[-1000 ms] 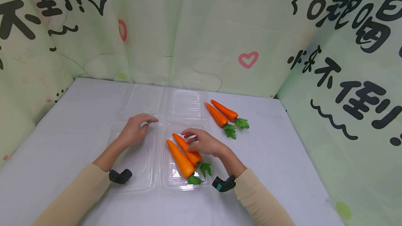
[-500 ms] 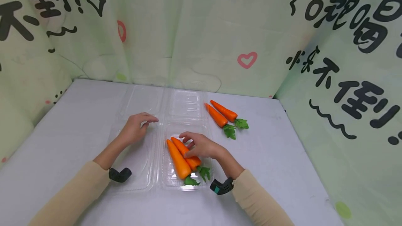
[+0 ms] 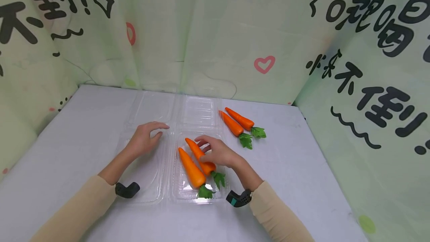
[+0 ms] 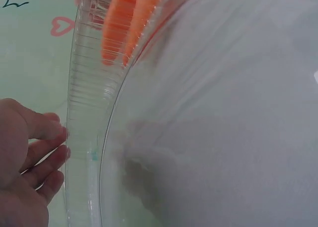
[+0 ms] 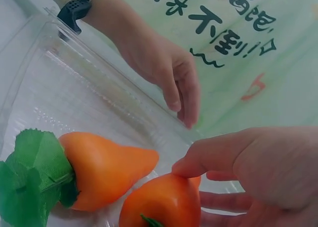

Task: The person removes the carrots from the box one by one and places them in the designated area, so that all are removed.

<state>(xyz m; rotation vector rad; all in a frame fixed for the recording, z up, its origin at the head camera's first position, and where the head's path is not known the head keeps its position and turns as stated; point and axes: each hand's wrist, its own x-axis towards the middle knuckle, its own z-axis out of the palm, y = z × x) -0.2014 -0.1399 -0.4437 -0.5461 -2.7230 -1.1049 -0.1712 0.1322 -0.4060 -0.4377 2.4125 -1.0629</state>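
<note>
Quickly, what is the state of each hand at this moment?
Left hand: open, holding nothing.
Right hand: holding an orange, tapered carrot with green leaves between thumb and fingers.

Pale green cloth (image 3: 221, 29) hangs as a wall behind a white-covered table (image 3: 77, 133), falling in soft vertical folds; a left panel (image 3: 20, 85) and a right panel (image 3: 339, 160) close in the sides, both bearing bold black lettering (image 3: 377, 115); a pink heart outline (image 3: 264, 72) marks the back cloth, a green dot (image 3: 367, 225) the lower right; the light is soft and fairly even.
</note>
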